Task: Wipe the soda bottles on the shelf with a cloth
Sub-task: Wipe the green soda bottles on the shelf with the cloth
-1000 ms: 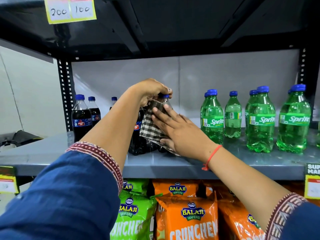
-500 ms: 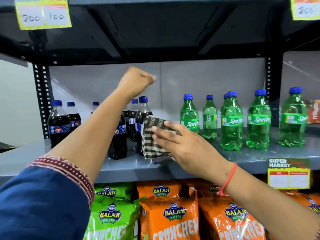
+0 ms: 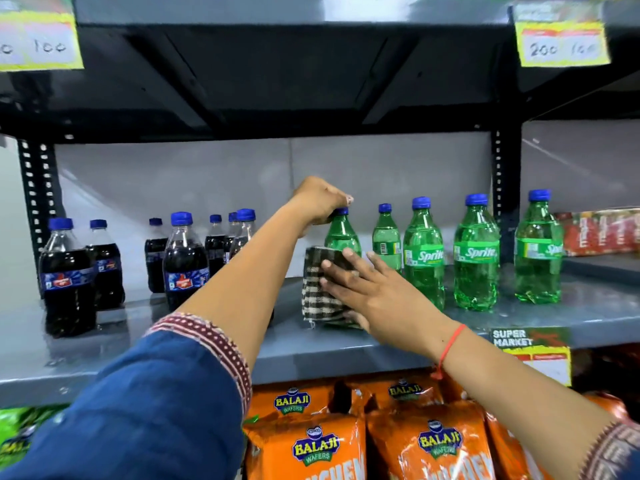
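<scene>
On the grey metal shelf point(image 3: 346, 344) stand dark cola bottles point(image 3: 185, 261) at the left and green Sprite bottles point(image 3: 476, 254) at the right, all with blue caps. My left hand point(image 3: 320, 200) grips the neck and cap of the leftmost green bottle point(image 3: 341, 237). My right hand point(image 3: 375, 292) presses a black-and-white checked cloth point(image 3: 317, 289) flat against that bottle's lower body. The cloth hides most of the bottle's label and base.
A dark upper shelf point(image 3: 277, 81) with yellow price tags point(image 3: 561, 46) hangs close overhead. Orange Balaji wafer bags point(image 3: 433, 441) fill the shelf below. Black perforated uprights point(image 3: 504, 202) stand at both sides. Red packets point(image 3: 602, 230) lie at the far right.
My left hand has left the cola bottles and moved right onto the leftmost green bottle's cap. My right hand carried the cloth right and laid it on that bottle.
</scene>
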`<action>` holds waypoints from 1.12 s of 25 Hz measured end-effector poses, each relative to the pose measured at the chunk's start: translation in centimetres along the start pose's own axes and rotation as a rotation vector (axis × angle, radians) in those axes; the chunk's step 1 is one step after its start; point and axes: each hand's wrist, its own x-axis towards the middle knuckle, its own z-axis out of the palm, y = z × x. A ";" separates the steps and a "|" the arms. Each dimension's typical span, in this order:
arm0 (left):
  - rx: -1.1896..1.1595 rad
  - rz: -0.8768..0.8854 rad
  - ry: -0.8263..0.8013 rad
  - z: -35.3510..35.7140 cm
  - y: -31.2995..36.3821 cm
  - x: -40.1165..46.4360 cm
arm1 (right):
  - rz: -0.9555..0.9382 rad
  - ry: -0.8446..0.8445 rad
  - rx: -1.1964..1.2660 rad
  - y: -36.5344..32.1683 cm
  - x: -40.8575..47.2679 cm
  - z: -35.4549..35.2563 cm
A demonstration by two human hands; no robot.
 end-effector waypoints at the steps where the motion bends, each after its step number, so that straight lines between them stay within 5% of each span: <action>1: -0.015 -0.010 -0.011 -0.1 0.1 0.0 | -0.024 0.018 -0.054 0.5 0.4 -0.2; 18: -0.019 -0.021 -0.007 -0.3 0.4 -0.6 | -0.010 0.059 -0.011 1.7 1.6 0.2; 22: -0.047 -0.032 -0.023 -0.5 0.3 -0.7 | -0.138 0.030 -0.074 1.4 0.7 0.3; 25: 0.014 -0.012 0.009 -0.4 0.4 -0.6 | -0.002 0.045 -0.044 2.4 1.9 -0.6; 28: -0.015 -0.034 -0.025 -0.5 0.5 -0.6 | -0.120 0.020 -0.052 1.4 0.7 0.1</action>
